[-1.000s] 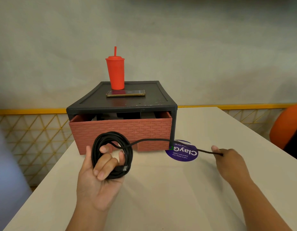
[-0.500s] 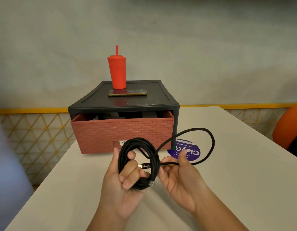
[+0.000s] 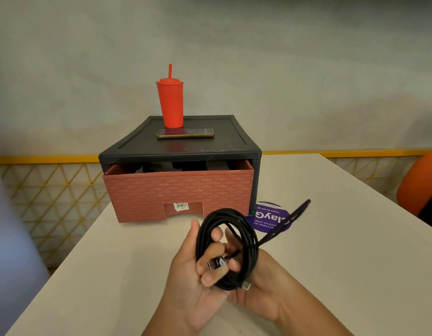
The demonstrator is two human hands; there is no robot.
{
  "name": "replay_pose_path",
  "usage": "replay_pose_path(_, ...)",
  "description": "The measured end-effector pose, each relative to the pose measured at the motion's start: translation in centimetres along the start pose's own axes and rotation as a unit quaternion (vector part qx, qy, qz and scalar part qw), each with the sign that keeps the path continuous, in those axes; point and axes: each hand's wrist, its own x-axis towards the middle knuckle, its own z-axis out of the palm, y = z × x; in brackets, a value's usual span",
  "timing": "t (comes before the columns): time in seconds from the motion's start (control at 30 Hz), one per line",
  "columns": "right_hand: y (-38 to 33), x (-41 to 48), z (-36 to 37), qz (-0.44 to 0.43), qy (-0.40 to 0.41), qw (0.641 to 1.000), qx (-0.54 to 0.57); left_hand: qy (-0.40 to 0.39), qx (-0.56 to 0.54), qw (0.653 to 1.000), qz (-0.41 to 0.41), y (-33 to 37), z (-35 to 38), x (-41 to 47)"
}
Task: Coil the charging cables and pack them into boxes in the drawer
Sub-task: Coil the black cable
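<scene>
Head view: the left hand grips a coiled black charging cable, fingers curled through the loops, above the white table. The right hand sits behind the coil; whether it grips cannot be told. A loose cable loop extends right, blurred. The red drawer stands partly open, dark boxes inside.

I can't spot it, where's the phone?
In the head view the phone lies flat atop the black cabinet, centre, just before the red cup.
</scene>
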Motion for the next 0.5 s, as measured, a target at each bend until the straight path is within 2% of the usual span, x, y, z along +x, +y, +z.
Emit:
replay_pose_path(0.1,-0.3,0.0,0.2,0.027,0.003,0.998,-0.051,0.067,0.022,0.997,0.029,0.6,0.6,-0.2)
replay_pose_path(0.17,-0.4,0.0,0.1,0.026,0.028,0.999,0.007,0.088,0.051,0.994,0.045,1.1,0.6,-0.2)
replay_pose_path(0.27,-0.4,-0.1,-0.2,-0.011,0.025,0.997,0.069,0.091,0.109,0.987,0.070,1.6,0.6,-0.2)
replay_pose_path(0.4,-0.5,-0.1,-0.6,-0.060,-0.049,0.994,0.077,0.108,0.219,0.965,0.099,1.3,0.6,-0.3)
replay_pose_path(0.5,-0.5,-0.1,-1.0,-0.098,-0.113,0.987,0.051,0.103,0.253,0.957,0.096,1.1,0.6,-0.3)
